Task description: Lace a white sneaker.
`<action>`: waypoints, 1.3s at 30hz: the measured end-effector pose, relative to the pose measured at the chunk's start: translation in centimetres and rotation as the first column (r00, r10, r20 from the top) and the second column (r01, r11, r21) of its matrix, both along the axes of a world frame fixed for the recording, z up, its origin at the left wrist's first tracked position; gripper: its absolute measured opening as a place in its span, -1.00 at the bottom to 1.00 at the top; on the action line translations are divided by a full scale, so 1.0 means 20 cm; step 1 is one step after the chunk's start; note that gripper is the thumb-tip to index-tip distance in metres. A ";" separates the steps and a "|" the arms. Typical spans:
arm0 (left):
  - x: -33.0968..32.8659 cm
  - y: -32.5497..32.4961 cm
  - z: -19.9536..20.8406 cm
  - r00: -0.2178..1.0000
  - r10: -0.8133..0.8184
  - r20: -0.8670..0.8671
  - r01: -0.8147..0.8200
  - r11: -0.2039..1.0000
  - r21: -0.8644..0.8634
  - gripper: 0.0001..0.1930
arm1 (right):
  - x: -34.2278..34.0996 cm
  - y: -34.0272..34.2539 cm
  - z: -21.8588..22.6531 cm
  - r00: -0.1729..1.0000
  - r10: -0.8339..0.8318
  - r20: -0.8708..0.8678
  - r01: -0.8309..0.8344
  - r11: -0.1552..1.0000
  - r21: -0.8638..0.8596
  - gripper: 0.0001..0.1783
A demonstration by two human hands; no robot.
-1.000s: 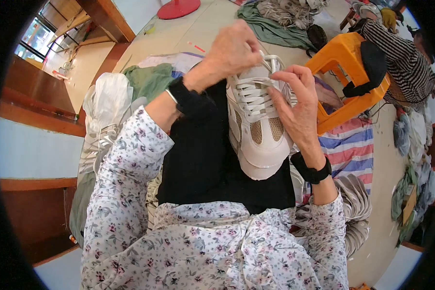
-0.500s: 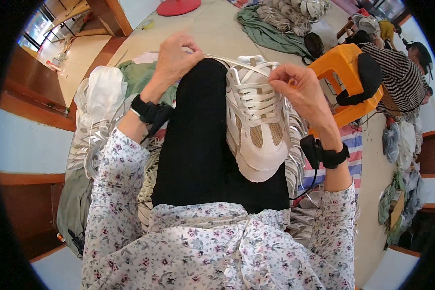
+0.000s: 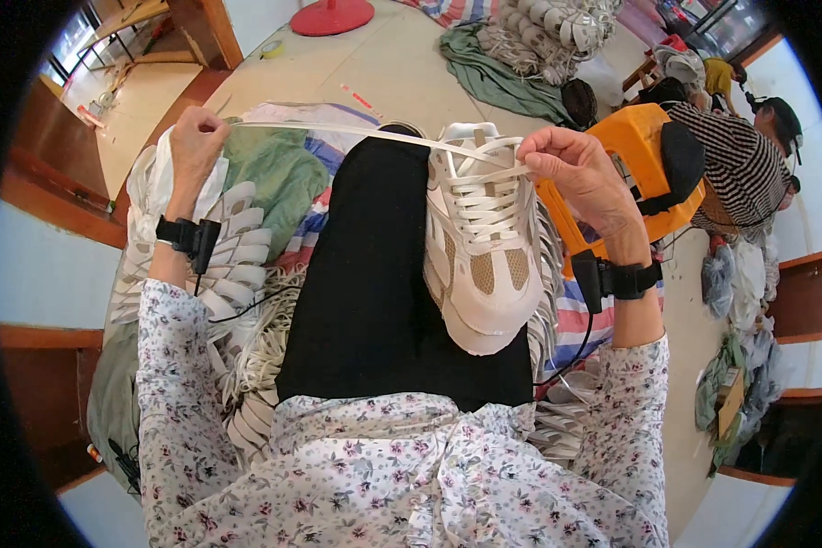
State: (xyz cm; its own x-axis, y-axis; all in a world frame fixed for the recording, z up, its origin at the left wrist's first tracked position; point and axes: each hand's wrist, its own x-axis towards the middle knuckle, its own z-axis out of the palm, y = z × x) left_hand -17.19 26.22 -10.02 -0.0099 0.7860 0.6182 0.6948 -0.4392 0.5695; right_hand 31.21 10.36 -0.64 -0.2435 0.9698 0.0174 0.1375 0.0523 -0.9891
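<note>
A cream and beige sneaker [image 3: 490, 297] rests on my black-clad lap, toe toward me, its lace crossed over the tongue. One length of the white shoelace [image 3: 333, 130] runs taut from the shoe's top out to the left. My left hand [image 3: 197, 146] is closed in a pinch on that far end, well away from the sneaker. Beside the shoe's collar my right hand [image 3: 583, 175] pinches the lace close to the upper eyelets, thumb against forefinger. Both wrists wear black straps with small boxes.
An orange plastic stool [image 3: 644, 137] with a black pad stands at my right. Shoe parts [image 3: 247, 247] pile up on my left, beside a green cloth [image 3: 279, 169]. A person in a striped top [image 3: 735, 146] sits farther right. A red round base [image 3: 331, 16] stands ahead.
My left hand has swung outward to the left, drawing the lace into a long straight line. The right hand stays near the shoe's top, shifted slightly.
</note>
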 end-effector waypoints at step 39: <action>0.64 -0.95 0.96 0.168 -0.601 0.782 0.928 0.363 0.080 -0.66 | 0.08 -0.10 0.16 0.696 -0.053 -0.716 0.070 0.998 -0.005 -0.69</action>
State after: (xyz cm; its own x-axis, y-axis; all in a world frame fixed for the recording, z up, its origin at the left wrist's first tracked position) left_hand -4.43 7.16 9.13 0.5230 0.7316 0.4372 -0.4799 -0.1712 0.8605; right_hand 32.82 8.38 2.65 -0.0889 0.9793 0.1818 -0.6072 0.0914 -0.7893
